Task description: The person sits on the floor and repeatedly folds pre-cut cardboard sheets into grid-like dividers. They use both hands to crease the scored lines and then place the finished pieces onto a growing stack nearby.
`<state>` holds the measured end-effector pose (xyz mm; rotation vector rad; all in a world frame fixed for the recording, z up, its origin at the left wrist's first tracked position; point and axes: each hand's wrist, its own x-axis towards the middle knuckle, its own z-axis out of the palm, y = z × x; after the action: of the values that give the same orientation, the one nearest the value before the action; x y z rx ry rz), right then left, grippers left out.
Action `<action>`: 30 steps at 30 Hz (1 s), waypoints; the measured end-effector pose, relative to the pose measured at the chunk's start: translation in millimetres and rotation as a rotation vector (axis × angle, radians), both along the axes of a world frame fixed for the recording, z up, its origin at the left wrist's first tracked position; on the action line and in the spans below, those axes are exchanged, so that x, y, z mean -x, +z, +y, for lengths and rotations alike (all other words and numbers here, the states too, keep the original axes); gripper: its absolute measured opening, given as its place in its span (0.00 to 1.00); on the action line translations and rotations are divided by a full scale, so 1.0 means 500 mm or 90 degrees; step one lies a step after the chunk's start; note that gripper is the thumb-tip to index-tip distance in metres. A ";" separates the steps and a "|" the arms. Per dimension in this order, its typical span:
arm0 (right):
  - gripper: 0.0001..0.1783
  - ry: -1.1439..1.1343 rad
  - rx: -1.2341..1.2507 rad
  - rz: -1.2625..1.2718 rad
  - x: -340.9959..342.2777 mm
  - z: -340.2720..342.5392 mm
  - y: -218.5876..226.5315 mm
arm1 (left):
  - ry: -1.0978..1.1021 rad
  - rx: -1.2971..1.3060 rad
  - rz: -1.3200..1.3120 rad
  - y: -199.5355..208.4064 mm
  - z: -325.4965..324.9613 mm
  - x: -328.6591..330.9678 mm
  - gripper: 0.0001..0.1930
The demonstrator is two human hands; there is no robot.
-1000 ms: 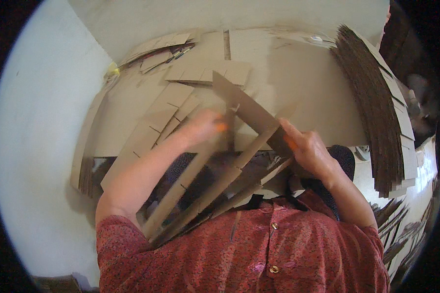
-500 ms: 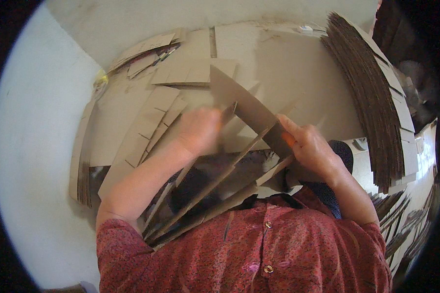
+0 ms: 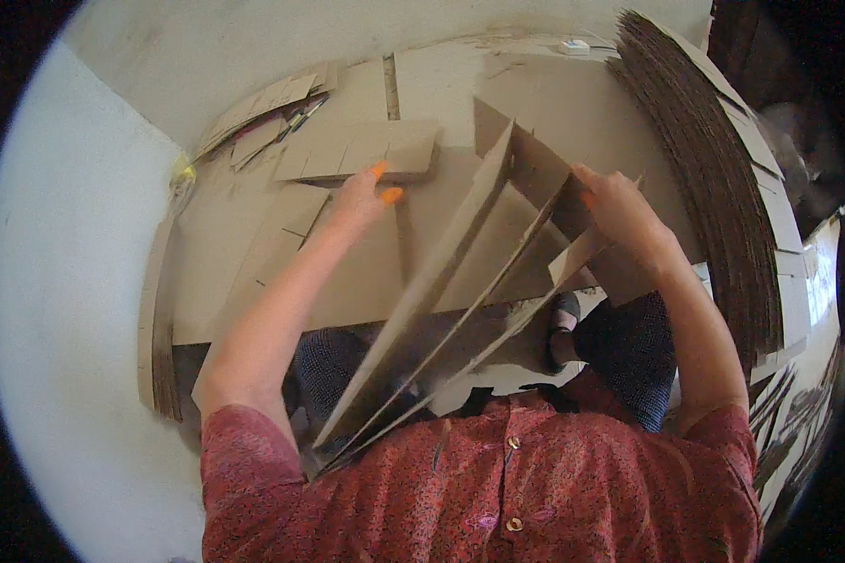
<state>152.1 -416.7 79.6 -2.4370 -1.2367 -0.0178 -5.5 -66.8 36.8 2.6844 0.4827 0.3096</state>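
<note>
Right hand (image 3: 623, 210): closed on cardboard strips (image 3: 533, 159), right of frame centre. Left hand (image 3: 359, 199): fingers parted, at cardboard stack (image 3: 352, 147), upper left of centre; contact unclear.

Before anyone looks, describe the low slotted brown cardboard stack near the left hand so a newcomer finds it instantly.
On the tan tabletop, look just beyond the left hand. There lies the low slotted brown cardboard stack, set crosswise, while neighbouring slotted cardboard pieces slant toward the person.
</note>
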 end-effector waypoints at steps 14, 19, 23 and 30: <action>0.28 -0.145 0.117 -0.165 -0.197 0.037 -0.021 | 0.028 -0.300 0.103 -0.080 0.111 -0.125 0.14; 0.27 -0.131 -0.070 -0.222 -0.108 0.021 0.011 | 0.058 0.073 0.058 -0.011 0.157 -0.070 0.13; 0.21 -0.035 -0.313 -0.110 -0.044 0.015 0.006 | 0.110 0.100 -0.102 0.009 0.162 -0.066 0.11; 0.15 0.025 -0.410 0.250 0.101 0.013 0.035 | 0.060 0.088 -0.037 -0.024 0.152 -0.043 0.08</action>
<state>101.8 -410.3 96.9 -1.7544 -0.9186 0.0618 16.2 9.4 24.6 2.5161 0.5910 0.3653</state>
